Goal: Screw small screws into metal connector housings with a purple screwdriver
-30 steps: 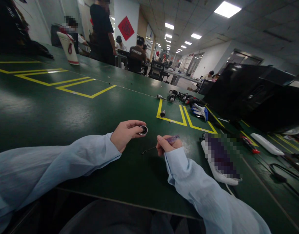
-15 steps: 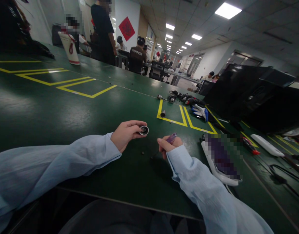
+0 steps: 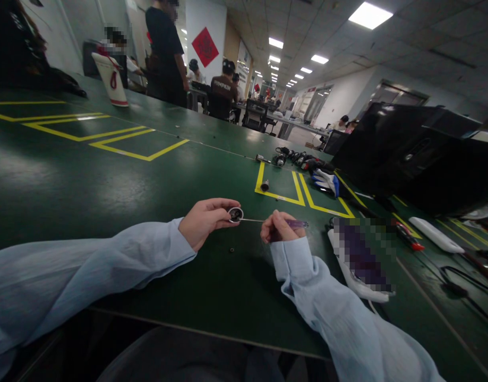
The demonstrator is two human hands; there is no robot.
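Observation:
Between thumb and fingers, my left hand [image 3: 207, 222] grips a round metal part [image 3: 236, 214], its open end with a dark inside turned towards the right. My right hand [image 3: 279, 227] is closed around the purple see-through handle of a screwdriver [image 3: 298, 224]. The thin shaft points left and its tip meets the rim or opening of the round part; how deep it sits I cannot tell. Below, between the hands, a tiny dark ring-like piece [image 3: 231, 250] lies on the green table [image 3: 212, 297].
A small metal cup-shaped part [image 3: 265, 185] sits in a yellow-taped square. Behind it lie dark cabled parts [image 3: 293, 158] and a blue-white glove [image 3: 326, 183]. At right are a device on a white stand [image 3: 359, 286] and a red-black tool [image 3: 410, 237]. A paper cup [image 3: 111, 79] stands far left.
My right hand has turned the screwdriver from pointing down towards the table to nearly level, bringing its tip to the round part. My left hand has stayed nearly still.

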